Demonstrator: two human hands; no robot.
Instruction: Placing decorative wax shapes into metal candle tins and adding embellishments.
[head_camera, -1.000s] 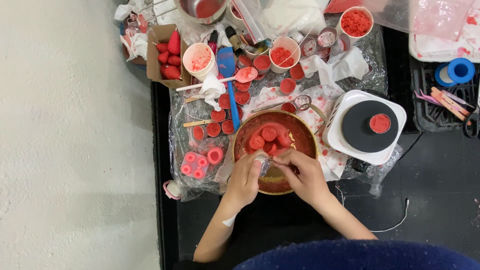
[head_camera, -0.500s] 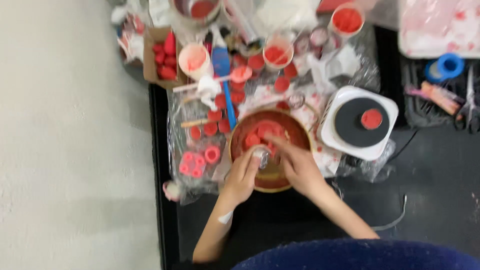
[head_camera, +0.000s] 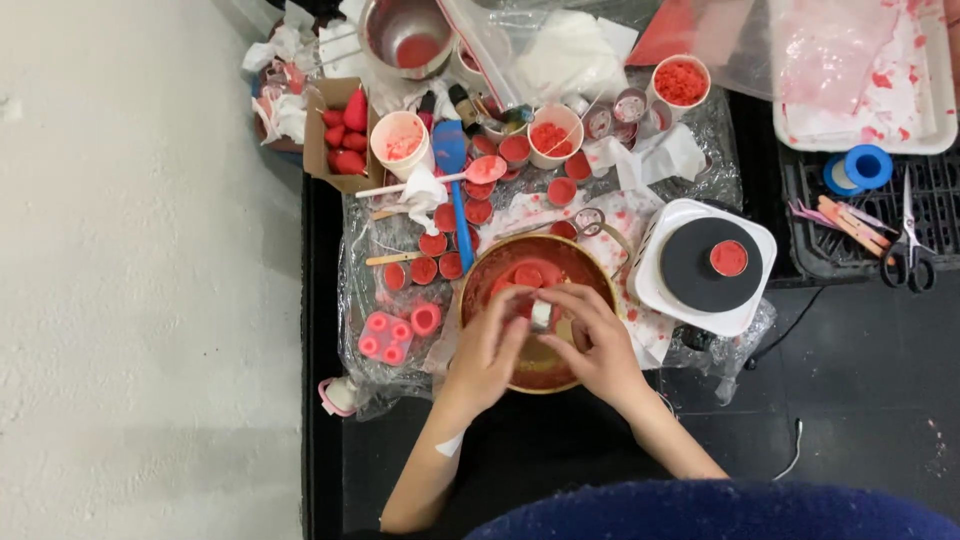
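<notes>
Small pale cup (head_camera: 541, 314): pinched between fingertips of left hand (head_camera: 487, 350) and right hand (head_camera: 598, 345), above round bowl (head_camera: 480, 270) of red discs. Blue spatula (head_camera: 453, 170) behind; white hotplate (head_camera: 745, 300) just right; pink mould (head_camera: 386, 337) left.

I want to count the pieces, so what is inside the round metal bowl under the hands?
The bowl holds red residue and a few red discs. Both hands grip a small pale piece and cover much of the bottom.
</notes>
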